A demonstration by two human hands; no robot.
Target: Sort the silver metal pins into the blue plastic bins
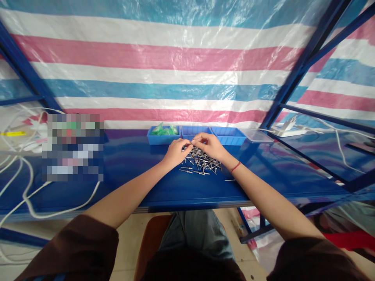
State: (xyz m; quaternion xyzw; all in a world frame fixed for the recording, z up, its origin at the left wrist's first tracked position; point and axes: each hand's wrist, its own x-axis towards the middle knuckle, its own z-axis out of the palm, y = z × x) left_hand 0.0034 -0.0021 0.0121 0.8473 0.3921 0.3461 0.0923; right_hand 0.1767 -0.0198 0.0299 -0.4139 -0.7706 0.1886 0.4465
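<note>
A loose pile of silver pop rivets (202, 160) lies on the blue worktop in front of me. Over its far left part, my left hand (176, 152) is closed, with metal rivet ends showing by its fingers. My right hand (210, 144), with a red string at the wrist, meets it from the other side. Its thumb and forefinger are pinched together by the left fingertips; whatever they hold is too small to make out. Just behind the hands stand a blue bin with green plastic bags (164, 132), a middle blue bin (195, 130) partly hidden, and a right blue bin (228, 136).
A clear plastic lid (258, 136) lies right of the bins. White cables (58, 215) loop over the worktop (123, 164) at left, near a blurred-out patch. A power strip (288, 128) sits far right. Blue frame posts (293, 78) and striped sheeting (175, 54) close off the back.
</note>
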